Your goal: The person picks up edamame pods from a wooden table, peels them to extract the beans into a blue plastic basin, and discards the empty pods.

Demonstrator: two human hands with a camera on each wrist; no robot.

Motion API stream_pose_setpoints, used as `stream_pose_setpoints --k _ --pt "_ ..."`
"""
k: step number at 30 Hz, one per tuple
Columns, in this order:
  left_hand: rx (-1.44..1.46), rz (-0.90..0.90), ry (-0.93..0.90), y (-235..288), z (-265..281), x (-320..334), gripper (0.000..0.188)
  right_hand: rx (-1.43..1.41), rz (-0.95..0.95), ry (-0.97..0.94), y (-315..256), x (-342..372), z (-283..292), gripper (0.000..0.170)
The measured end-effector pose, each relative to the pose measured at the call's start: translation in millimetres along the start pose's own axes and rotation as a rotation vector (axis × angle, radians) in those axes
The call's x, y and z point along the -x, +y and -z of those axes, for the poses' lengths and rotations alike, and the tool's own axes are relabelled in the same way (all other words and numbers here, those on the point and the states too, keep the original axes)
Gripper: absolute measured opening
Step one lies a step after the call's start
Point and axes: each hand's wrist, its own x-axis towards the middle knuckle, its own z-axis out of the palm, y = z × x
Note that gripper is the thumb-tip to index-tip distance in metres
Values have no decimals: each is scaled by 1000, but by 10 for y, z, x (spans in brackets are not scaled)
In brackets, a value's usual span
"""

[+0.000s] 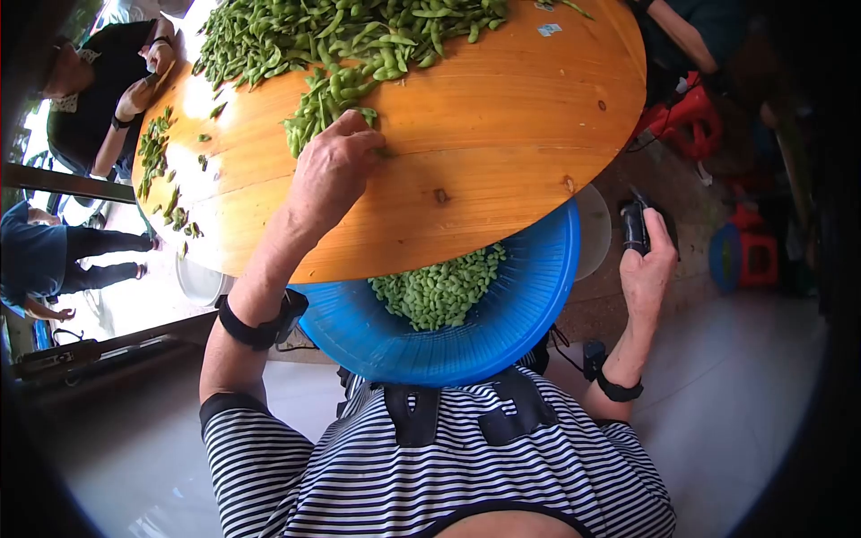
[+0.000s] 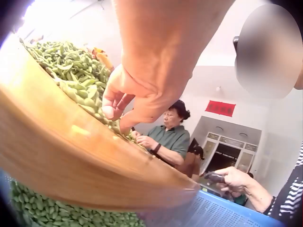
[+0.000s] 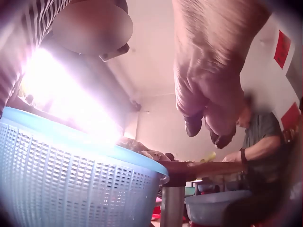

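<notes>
My left hand reaches over the table with bent fingers, at the near end of a heap of green edamame pods. In the left wrist view its fingertips are right at the pods near the table edge; whether they pinch one I cannot tell. Out to the right of the table, my right hand grips a small black-handled tool, its thin tip pointing away from me. Below the table edge, a blue plastic basket in front of my body holds many shelled green beans.
A large pod pile covers the far side of the round wooden table. Loose pods lie along its left edge. People sit at the left and far right. Red stools and a pale basin stand to the right.
</notes>
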Motion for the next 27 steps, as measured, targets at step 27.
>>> stream_pose_setpoints --k 27 --pt "1112 354 206 1103 -199 660 8 -1574 -556 -811 -1170 243 -481 35"
